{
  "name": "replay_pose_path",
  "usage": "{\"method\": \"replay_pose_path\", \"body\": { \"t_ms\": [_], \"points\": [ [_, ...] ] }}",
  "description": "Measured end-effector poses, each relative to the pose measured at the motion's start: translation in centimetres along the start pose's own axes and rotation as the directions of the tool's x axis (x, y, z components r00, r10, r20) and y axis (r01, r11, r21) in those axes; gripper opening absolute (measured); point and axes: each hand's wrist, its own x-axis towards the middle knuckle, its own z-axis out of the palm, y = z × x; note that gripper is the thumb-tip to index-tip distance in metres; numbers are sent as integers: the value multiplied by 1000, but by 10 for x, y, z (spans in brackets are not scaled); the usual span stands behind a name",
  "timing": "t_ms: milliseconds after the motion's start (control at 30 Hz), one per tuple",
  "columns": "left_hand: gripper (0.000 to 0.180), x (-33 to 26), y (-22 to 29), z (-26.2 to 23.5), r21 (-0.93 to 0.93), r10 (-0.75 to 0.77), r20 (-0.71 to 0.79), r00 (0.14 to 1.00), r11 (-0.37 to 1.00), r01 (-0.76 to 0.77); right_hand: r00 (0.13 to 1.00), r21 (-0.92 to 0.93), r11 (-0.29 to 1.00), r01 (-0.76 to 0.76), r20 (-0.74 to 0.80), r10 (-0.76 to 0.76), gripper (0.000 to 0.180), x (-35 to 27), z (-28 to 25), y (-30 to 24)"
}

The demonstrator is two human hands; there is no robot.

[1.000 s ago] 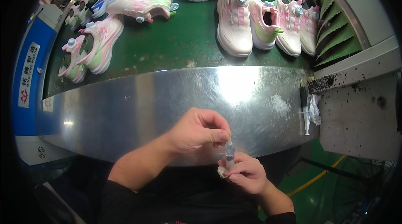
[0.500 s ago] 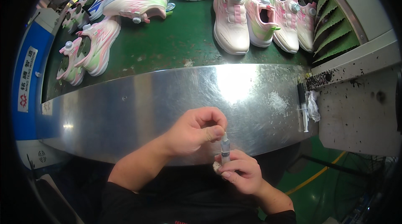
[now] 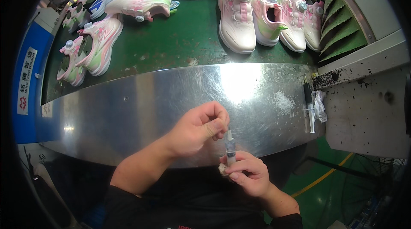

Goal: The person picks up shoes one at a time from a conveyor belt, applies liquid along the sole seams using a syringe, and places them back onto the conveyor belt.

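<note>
My right hand (image 3: pixel 250 175) is wrapped round the lower part of a clear syringe (image 3: pixel 230 146), with thumb and fingers pinching it. The syringe is upright, with its thin tip pointing away from me. It is up in front of my body, close to the near edge of the metal part of the tabletop (image 3: pixel 171 113). A white crumpled scrap (image 3: pixel 222 169) sits in the same hand, just beside the bottom of the syringe.

My left hand (image 3: pixel 195 128) is at the top end. Its thumb and first finger are pressed together, right by the thin tip. I cannot tell if they have a tiny thing between them, or if they touch the tip.

I think the step in hand is small work at the tip. To me, the next move calls for a steady right hand, so the syringe does not wobble, and a soft, careful left hand, since the tip may be sharp.

Far from my hands, pink and white shoes (image 3: pixel 236 27) are on the green part. Over on my right is a dark syringe (image 3: pixel 308 96), next to some crumpled white paper (image 3: pixel 319 107).
</note>
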Motion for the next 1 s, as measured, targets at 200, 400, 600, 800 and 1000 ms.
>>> {"method": "replay_pose_path", "body": {
  "t_ms": [200,400,600,800,1000],
  "points": [
    [14,0,5,1,-123,-41,-128,991,992,25,997,58,998,-39,-70,43,14,-5,-2,-1],
    [18,0,-1,-3,59,-80,-57,995,995,84,994,46,999,12,-108,-7,16,-3,-11,-5],
    [31,0,-14,18,293,-122,81,989,952,93,995,-11,1000,3,-100,-4,16,1,-17,-11],
    [30,-1,-15,15,332,-51,-7,999,942,51,953,-160,979,-125,-294,73,21,-3,-52,-22],
    [16,0,-8,16,618,85,59,995,779,-103,893,120,968,-220,-375,250,27,-24,-71,-27]
  ]
}}
